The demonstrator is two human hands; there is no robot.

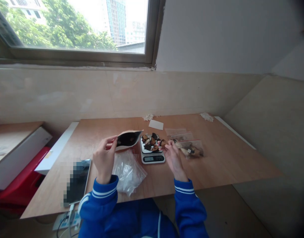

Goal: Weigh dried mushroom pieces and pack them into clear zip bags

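The left hand [104,158] grips the edge of a black-lined kraft pouch [128,138], raised above a crumpled clear plastic bag [128,173]. The right hand [174,158] holds a brown dried piece [163,143] in a narrow fingertip pinch, just beside the dark pieces [150,142] heaped on a digital kitchen scale [152,158]. Farther right lie zip bags [189,148], on a wooden table [223,162] that runs back to the wall.

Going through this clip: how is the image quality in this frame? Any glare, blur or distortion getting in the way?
In the head view, the window is overexposed, its sky washed nearly white; wide-angle distortion bends the outline of the table; the right corners darken; a pixelated block hides the dark device; the left hand and right hand stay reasonably sharp, free of glare.
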